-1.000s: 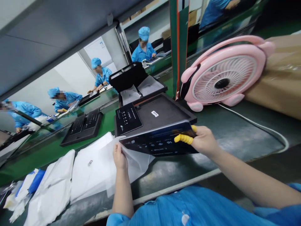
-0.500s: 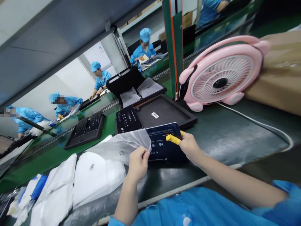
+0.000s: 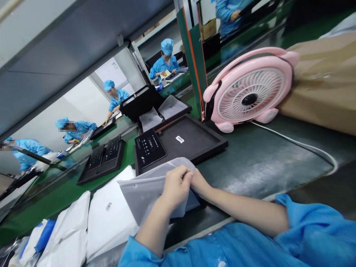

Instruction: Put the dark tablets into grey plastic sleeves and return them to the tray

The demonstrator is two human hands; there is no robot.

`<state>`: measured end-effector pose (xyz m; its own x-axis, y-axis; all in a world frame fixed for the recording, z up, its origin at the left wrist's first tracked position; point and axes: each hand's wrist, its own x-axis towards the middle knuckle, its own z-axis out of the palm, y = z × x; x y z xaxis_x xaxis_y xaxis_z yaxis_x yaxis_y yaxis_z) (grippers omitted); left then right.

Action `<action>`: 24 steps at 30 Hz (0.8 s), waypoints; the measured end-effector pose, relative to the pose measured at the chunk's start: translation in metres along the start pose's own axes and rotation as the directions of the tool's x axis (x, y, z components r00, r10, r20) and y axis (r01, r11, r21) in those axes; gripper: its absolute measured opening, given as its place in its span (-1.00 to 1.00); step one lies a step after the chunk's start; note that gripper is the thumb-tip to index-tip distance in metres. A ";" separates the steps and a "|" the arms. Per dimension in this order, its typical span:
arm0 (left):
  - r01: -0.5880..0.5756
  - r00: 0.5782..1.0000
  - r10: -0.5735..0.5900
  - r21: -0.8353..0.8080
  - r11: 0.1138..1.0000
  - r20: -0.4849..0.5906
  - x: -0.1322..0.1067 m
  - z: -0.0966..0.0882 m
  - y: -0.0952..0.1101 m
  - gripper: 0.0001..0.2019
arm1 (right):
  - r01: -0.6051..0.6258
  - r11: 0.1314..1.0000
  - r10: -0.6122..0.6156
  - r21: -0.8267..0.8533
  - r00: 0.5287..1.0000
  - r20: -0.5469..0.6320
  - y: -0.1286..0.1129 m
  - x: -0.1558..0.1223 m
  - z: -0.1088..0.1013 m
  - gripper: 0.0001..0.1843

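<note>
A dark tablet (image 3: 194, 202) sits mostly inside a translucent plastic sleeve (image 3: 147, 193); only its lower right part shows bare. My left hand (image 3: 178, 185) is closed on the sleeve's edge near its open right end. Right beside it, my right hand (image 3: 200, 182) is closed at the tablet's right end, its fingertips hidden behind the left hand and the film. To the left lies a stack of white sleeves (image 3: 107, 218). Just beyond the sleeved tablet is a black tray (image 3: 200, 135) with another dark, printed tablet (image 3: 150, 148) resting on its left part.
A pink fan (image 3: 250, 92) stands at the right, its white cable on the green bench, before a cardboard box (image 3: 325, 85). Another black tray (image 3: 91, 172) with two dark devices lies on the belt. Several co-workers in blue sit or stand farther back.
The sleeve has come rightward over the tablet and covers most of it. My left hand has moved right and up, meeting my right hand, which has shifted left.
</note>
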<state>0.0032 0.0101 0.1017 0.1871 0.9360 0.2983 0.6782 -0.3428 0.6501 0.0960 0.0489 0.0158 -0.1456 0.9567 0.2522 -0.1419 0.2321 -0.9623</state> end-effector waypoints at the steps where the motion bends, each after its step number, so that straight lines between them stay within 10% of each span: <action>1: -0.010 1.000 0.010 0.012 1.000 -0.020 0.000 -0.013 -0.001 -0.72 | -0.028 0.999 0.028 0.041 1.000 0.014 -0.004 0.001 -0.001 -0.56; 4: 0.044 0.989 -0.021 0.156 0.987 -0.146 0.003 -0.065 -0.012 -0.60 | -0.135 0.977 0.125 0.166 0.990 0.067 -0.022 0.008 -0.009 -0.59; 8: 0.259 0.960 -0.279 0.309 0.915 0.021 0.004 -0.104 -0.030 -0.75 | -0.149 0.984 0.130 0.097 0.975 0.183 -0.051 0.028 -0.022 -0.61; 10: 0.288 0.950 -0.307 0.240 0.927 0.048 0.000 -0.102 -0.036 -0.74 | -0.087 0.996 0.075 0.033 0.963 0.259 -0.063 0.043 -0.029 -0.63; 15: 0.334 0.901 -0.324 -0.015 0.942 -0.290 -0.020 -0.084 -0.045 -0.70 | 0.141 0.990 -0.143 0.022 0.982 0.122 -0.076 0.074 -0.054 -0.47; 20: 0.364 0.809 -0.381 -0.128 0.923 -0.448 -0.029 -0.074 -0.053 -0.72 | -0.037 0.923 0.131 -0.383 0.966 0.221 -0.070 0.080 -0.075 -0.55; 24: 0.382 0.798 -0.440 -0.218 0.898 -0.413 -0.023 -0.063 -0.059 -0.68 | 0.005 1.000 -0.004 -0.025 1.000 0.023 -0.078 0.102 -0.085 -0.67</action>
<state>-0.0861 0.0038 0.1004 -0.4421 0.8641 0.2406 0.5258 0.0323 0.8500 0.1755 0.1432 0.1080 -0.1680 0.9513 0.2584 -0.1183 0.2408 -0.9633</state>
